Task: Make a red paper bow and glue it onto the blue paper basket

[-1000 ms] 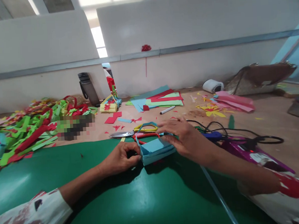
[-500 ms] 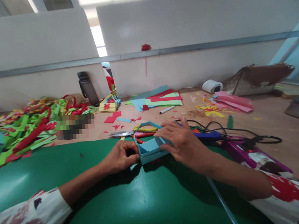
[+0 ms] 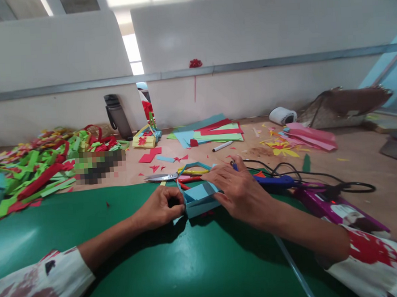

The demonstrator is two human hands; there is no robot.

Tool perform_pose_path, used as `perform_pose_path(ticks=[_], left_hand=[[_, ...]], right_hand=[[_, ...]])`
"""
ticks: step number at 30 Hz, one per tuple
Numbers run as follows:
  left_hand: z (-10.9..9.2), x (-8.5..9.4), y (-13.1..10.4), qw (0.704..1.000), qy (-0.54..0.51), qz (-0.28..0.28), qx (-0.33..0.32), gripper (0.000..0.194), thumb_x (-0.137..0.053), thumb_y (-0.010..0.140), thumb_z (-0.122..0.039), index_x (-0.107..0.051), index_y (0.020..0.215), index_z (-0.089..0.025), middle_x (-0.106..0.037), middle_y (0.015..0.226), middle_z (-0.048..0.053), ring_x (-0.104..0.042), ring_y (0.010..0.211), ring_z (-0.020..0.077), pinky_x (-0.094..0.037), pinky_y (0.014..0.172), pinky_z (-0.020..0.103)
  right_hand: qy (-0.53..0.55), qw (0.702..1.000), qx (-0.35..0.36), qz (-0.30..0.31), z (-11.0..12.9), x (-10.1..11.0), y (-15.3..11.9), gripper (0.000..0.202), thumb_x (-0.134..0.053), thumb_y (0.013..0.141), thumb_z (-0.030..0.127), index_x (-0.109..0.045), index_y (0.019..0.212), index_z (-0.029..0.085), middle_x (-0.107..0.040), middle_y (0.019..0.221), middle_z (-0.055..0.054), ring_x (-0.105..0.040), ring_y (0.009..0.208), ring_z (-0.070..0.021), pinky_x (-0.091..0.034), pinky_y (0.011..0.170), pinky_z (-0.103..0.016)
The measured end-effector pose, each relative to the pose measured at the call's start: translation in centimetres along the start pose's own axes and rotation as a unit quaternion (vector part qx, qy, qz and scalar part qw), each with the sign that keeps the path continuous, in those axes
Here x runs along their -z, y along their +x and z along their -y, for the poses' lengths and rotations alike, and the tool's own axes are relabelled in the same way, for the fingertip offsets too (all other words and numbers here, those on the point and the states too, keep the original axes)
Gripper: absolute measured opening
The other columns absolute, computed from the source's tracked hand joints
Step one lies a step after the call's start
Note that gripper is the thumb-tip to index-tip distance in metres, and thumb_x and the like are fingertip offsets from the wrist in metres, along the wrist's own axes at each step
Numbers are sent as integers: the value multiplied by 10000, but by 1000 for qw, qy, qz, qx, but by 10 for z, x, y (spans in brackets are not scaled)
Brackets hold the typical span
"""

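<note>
A small light-blue paper basket (image 3: 202,207) with a strip handle sits on the green mat. At its left end my left hand (image 3: 162,208) is closed, thumb and forefinger pinching the corner. My right hand (image 3: 236,186) reaches over the right end, its fingers bent round the far side and the thumb near the front wall; that end of the basket is hidden beneath it. Just behind the basket lie scissors (image 3: 163,177) and a yellow-handled tool (image 3: 193,171). A blue glue gun (image 3: 276,182) rests right of my right hand.
Paper strips (image 3: 45,169) are heaped at the left, near a dark bottle (image 3: 118,117). Coloured sheets (image 3: 214,132), a marker (image 3: 222,146) and a small yellow basket (image 3: 144,140) lie farther back. A black cable (image 3: 321,172) and a purple box (image 3: 339,207) are at the right, with a handbag (image 3: 345,106) behind.
My right hand has shifted slightly left over the basket's right end. My left hand keeps its pinch at the left corner. The view has tilted very slightly.
</note>
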State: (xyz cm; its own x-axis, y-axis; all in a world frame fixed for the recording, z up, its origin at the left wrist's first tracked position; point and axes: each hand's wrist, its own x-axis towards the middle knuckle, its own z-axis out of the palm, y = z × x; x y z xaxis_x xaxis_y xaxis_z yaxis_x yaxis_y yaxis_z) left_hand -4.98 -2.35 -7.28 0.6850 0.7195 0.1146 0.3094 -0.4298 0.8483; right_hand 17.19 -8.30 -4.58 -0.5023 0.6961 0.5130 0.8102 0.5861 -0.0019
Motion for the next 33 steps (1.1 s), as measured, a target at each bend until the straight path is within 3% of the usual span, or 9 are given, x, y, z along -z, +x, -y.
perform_pose_path(ticks=[4,8,14,23,26,29,33], left_hand=[[0,-1,0,1000,0,1,2,116,-594,705,-204,-563,610,-145,-485,521,-46,-391,467,58,-317,439,165],[0,-1,0,1000,-2,-2,3,113,-602,698,-209,-562,613,-145,-510,553,-34,-409,490,63,-324,446,168],[-1,0,0,1000,-4,0,3,128,-600,703,-218,-571,604,-143,-557,599,-11,-454,538,83,-359,486,192],[-1,1,0,1000,-2,2,5,122,-592,745,-218,-573,647,-148,-499,554,-43,-413,500,76,-340,471,190],[-7,6,0,994,33,-97,-41,107,-574,778,-211,-560,682,-166,-585,685,-2,-535,654,120,-437,614,232],[-14,7,-2,965,93,-220,-112,102,-564,814,-217,-585,723,-178,-636,835,42,-594,844,168,-463,797,299],[-12,0,-3,955,141,-224,-132,88,-635,796,-267,-684,813,-195,-650,1077,90,-601,1025,231,-449,927,399]], right_hand=[[-13,1000,19,-10,1,2,-1,156,-522,810,40,-593,900,146,-682,963,-86,-611,984,-233,-155,1054,-516],[-20,999,28,-20,0,1,0,144,-506,813,24,-555,771,152,-671,891,-69,-624,904,-203,-184,1041,-505],[9,999,41,-21,-2,-1,2,117,-572,849,125,-571,737,162,-668,910,-55,-616,897,-203,-165,1030,-520],[-1,999,22,-24,-3,-4,4,162,-528,849,77,-564,714,157,-658,859,-53,-600,814,-182,-208,1000,-496],[-7,1000,1,-18,-5,-5,5,143,-539,853,87,-567,733,159,-669,876,-56,-614,851,-194,-200,1007,-498],[-8,1000,-11,-18,-6,-7,5,131,-542,859,90,-571,750,157,-674,887,-62,-620,846,-198,-217,999,-501],[-6,1000,-18,-25,-5,-10,4,119,-555,852,85,-574,756,153,-671,880,-64,-626,844,-207,-211,1005,-517]])
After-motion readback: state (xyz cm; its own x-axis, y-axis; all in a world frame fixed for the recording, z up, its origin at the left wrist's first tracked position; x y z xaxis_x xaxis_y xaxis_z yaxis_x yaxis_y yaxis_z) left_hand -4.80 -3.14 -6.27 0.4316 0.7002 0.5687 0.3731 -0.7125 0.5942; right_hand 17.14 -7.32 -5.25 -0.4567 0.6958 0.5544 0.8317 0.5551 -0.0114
